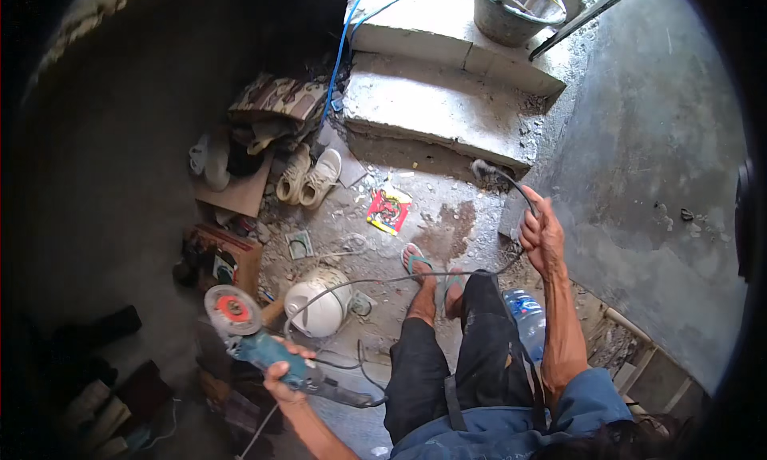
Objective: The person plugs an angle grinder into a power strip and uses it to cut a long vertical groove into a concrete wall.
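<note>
Angle grinder (pixel 270 351) is sharing the space with a bucket (pixel 497 21) that's holding stick-like bits (can't tell what exactly) on the steps (pixel 431 101). Left hand (pixel 286 378) is gripping the grinder's body; right hand (pixel 543 235), well apart, is clutching a dark cord (pixel 399 279).

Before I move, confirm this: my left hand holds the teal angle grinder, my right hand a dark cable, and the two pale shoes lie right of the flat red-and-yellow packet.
No: the head view shows the two pale shoes left of the flat red-and-yellow packet. The rest stands: your left hand holds the teal angle grinder, your right hand a dark cable.
</note>
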Demonstrator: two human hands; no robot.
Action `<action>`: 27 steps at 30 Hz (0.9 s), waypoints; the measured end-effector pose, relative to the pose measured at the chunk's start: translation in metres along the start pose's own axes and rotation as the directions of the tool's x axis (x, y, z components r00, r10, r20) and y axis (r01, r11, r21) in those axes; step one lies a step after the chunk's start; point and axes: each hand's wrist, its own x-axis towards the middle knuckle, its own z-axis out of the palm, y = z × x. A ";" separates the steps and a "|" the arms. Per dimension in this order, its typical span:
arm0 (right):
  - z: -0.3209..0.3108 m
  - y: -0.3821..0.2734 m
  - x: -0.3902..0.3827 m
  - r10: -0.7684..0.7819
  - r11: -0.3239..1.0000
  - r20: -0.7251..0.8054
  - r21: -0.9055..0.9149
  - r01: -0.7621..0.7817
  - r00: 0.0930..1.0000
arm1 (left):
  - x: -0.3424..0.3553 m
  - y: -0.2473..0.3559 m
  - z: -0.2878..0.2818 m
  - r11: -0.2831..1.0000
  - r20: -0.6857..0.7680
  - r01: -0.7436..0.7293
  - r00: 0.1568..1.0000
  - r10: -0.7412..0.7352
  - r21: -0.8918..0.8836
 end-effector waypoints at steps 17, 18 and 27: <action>0.139 -0.221 0.096 0.224 0.851 0.236 -0.520 -0.072 0.945 | 0.182 0.035 0.336 0.881 0.190 0.063 0.967 -0.170 0.468; 0.144 -0.244 0.111 0.316 0.850 0.230 -0.500 -0.167 0.920 | 0.194 0.039 0.365 0.859 0.156 0.081 0.971 -0.183 0.505; 0.195 -0.425 0.214 0.372 0.912 0.371 -0.315 -0.261 0.851 | 0.266 0.081 0.650 0.809 0.147 0.143 0.951 -0.272 0.570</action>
